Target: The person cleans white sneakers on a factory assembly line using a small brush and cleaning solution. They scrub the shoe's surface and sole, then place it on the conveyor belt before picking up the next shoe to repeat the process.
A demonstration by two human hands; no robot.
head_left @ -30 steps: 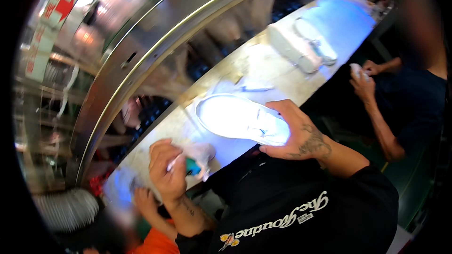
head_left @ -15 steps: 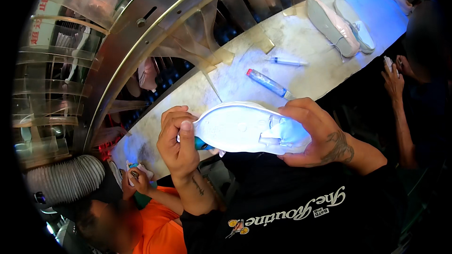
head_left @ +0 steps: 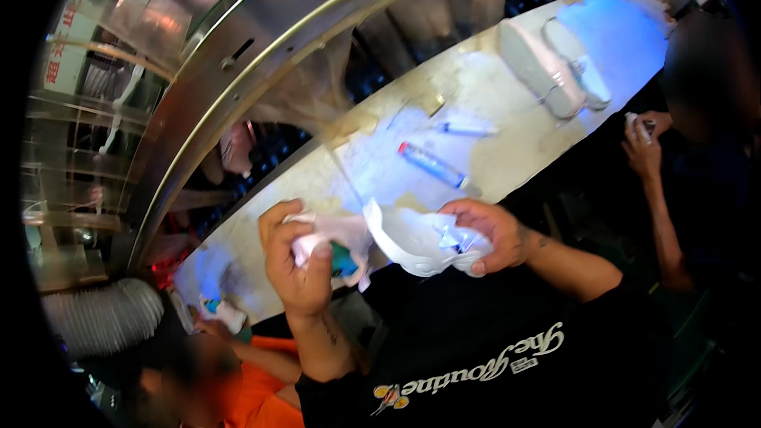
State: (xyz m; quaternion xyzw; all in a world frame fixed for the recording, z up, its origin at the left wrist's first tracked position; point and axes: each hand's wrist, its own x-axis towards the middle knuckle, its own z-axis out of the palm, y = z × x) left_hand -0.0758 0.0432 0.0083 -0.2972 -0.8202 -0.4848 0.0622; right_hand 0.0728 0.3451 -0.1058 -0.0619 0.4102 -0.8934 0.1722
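Observation:
My left hand [head_left: 297,257] is wrapped round a pale pink shoe upper [head_left: 337,231], with a green form [head_left: 342,260] showing inside it. Beside it, my right hand [head_left: 495,234] grips the heel or toe end of a white shoe sole [head_left: 404,242], its hollow side turned up. Something shiny lies in the sole near my right fingers; its kind is unclear. The sole's free end is lifted close to the upper, and whether they touch I cannot tell. Both pieces are held above the near edge of a pale worktop [head_left: 297,182].
On the worktop lie a red-ended tube or marker [head_left: 432,165], a slim pen-like tool [head_left: 468,129] and a pair of pale shoes [head_left: 543,70]. A metal machine frame with hanging clear strips [head_left: 317,83] borders the far side. Co-workers sit left, in an orange shirt [head_left: 265,388], and right.
The sole has been drawn away from the upper and tilted, so the pink upper now shows in my left hand. My right hand has moved left. The whole view has shifted slightly.

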